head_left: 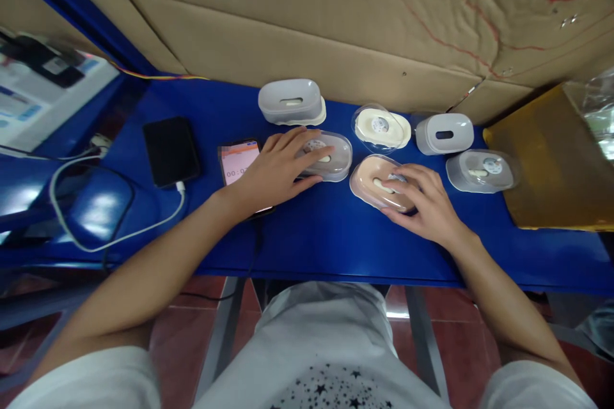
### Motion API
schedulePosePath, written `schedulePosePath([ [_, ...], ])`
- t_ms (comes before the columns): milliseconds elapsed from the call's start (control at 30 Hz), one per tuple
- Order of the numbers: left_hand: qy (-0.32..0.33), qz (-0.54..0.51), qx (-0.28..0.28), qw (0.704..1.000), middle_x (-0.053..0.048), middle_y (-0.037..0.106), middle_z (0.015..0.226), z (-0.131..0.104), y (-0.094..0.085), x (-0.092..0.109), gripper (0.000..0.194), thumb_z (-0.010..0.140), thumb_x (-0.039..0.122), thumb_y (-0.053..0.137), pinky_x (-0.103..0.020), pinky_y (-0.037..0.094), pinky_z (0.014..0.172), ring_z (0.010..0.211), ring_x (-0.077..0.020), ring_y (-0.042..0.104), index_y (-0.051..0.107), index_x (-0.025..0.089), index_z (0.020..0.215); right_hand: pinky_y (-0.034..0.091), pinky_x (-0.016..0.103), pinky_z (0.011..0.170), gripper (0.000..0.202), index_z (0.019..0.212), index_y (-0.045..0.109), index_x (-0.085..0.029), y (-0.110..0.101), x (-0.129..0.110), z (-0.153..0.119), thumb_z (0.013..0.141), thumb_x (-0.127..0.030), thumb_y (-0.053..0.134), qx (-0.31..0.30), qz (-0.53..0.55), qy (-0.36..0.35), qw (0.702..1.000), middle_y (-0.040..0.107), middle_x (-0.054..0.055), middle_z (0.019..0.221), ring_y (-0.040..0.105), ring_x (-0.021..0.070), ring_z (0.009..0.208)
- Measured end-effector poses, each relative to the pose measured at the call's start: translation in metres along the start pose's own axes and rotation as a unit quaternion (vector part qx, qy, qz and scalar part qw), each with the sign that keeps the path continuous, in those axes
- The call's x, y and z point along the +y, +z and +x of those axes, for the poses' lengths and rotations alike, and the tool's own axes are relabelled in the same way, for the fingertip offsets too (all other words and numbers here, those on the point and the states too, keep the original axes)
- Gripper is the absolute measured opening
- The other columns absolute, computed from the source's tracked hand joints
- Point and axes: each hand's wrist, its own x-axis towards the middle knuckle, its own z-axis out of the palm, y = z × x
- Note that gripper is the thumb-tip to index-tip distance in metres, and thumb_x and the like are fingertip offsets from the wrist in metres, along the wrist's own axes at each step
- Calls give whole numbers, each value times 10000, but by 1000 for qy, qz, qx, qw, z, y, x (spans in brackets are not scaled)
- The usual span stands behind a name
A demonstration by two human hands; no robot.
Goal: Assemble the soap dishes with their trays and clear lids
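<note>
My left hand [292, 156] lies over a grey oval plastic container [339, 160] with a clear lid, thumb at its near edge and fingers across the top. A peach oval container [367, 180], also under a clear lid, is gripped by my right hand [422, 201], its thumb at the near side and fingers over the right end. Both containers sit on the blue table [311, 236]. Behind them are a cream oval piece with a clear lid [381, 126] and a grey container [290, 101]. To the right stand another grey container [446, 133] and a clear-lidded one [480, 171].
A phone with a lit screen [238, 163] lies partly under my left forearm. Left of it is a black power bank [171, 151] with a white cable [139, 238]. A brown taped box [551, 166] stands at the right, and cardboard [297, 19] lines the back.
</note>
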Motion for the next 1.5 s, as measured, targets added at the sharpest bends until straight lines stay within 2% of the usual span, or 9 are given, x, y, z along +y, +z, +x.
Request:
schedulePosePath([
  [233,-31,-36,15,999,-166,481,1765,5,-10,-16,530,1163,503,484,-644,343,1306,1646,-398,428,577,269,1630,548,616,1110,574,1529,608,-330,2,-6,-1,1001,-384,825,-15,23,-24,999,709,140,1461,659,403,1401],
  [400,-112,-60,76,989,-110,597,1651,20,-25,-70,511,1153,466,407,-493,408,1304,1562,-270,528,593,246,1576,482,642,1243,658,1661,532,-323,9,-17,2,1057,-458,756,-36,81,-66,994,663,146,1604,605,378,1521],
  [567,-136,-26,37,990,-116,570,1683,27,-15,-108,614,1089,560,504,-608,442,1255,1506,-334,542,590,222,1593,402,653,1338,694,1738,463,-359,17,-26,6,1091,-418,707,-59,95,-59,992,634,103,1673,522,339,1622],
  [867,-128,-15,45,991,-52,747,1452,29,-3,-123,506,1090,512,488,-571,498,1198,1350,-290,620,734,211,1413,386,636,1352,510,1639,608,-346,31,-40,24,1133,-405,626,-102,77,-64,990,616,82,1696,484,315,1654],
  [1033,-109,-39,46,992,-44,686,1522,33,-2,-130,609,1107,657,426,-563,461,1250,1402,-271,563,723,214,1402,307,632,1382,489,1610,635,-283,33,-37,53,1149,-442,592,-107,99,-61,987,566,101,1736,427,323,1687],
  [1133,-96,-45,46,993,-57,561,1662,35,-1,-132,672,1097,734,473,-578,423,1276,1523,-302,463,699,211,1452,336,608,1370,504,1641,595,-306,28,-22,73,1173,-472,510,-85,135,-30,987,544,80,1756,428,302,1687],
  [1267,-89,-32,47,994,-80,582,1657,36,3,-135,674,1084,735,440,-605,423,1280,1530,-334,486,731,233,1427,371,603,1341,482,1594,631,-277,26,12,86,1188,-441,430,-20,81,80,993,606,99,1705,499,310,1636],
  [1367,-93,-21,42,995,-97,631,1627,35,4,-134,597,1076,630,457,-626,428,1262,1520,-357,517,738,242,1433,358,687,1305,489,1568,646,-242,34,36,80,1153,-457,502,-47,-7,139,989,596,145,1706,487,394,1631],
  [1500,-72,6,23,997,-85,686,1587,36,0,-126,514,1052,463,500,-614,434,1238,1519,-366,549,691,316,1506,311,730,1294,514,1586,614,-249,41,49,69,1120,-459,564,-78,-66,129,986,596,165,1701,495,430,1603],
])
